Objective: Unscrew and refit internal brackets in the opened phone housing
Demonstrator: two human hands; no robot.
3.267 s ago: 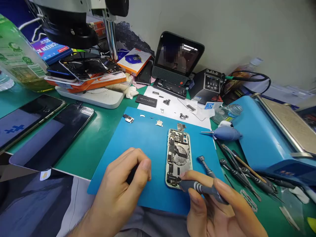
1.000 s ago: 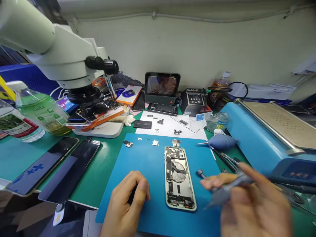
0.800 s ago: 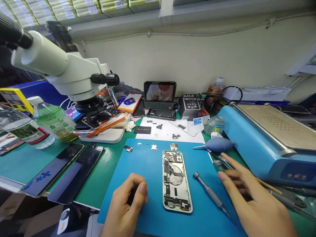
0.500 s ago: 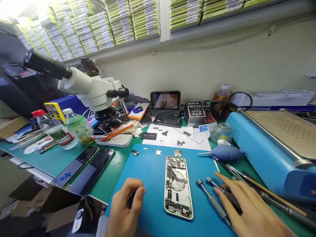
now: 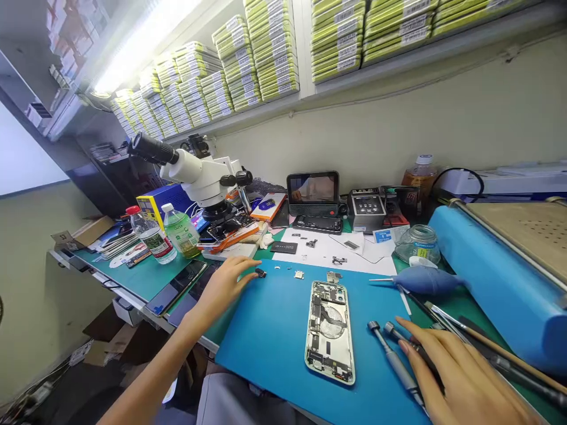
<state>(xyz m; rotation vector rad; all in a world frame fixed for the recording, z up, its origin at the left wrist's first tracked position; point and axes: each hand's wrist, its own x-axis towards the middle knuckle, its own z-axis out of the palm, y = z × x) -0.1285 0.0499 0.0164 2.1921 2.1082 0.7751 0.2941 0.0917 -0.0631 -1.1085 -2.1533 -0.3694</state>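
My left hand reaches to the upper left corner of the blue mat. Its thumb and forefinger are apart on either side of a small black part, which lies on the mat; whether they touch it is unclear. On the right, my right hand hovers or rests over a dark screwdriver, fingers stretched out and loosely straddling it. Beside that lies a grey screwdriver. Between my hands is an opened phone body with its inner parts bare. Small metal pieces lie above it.
A white sheet holds a black battery and small parts. Behind stand a microscope, a screen and bottles. A blue air blower, a glass jar and a blue machine stand at right.
My left hand has moved from beside the phone body, up and left to the small black part, and its fingers have uncurled. The view has swung left. My right hand stays by the screwdrivers.
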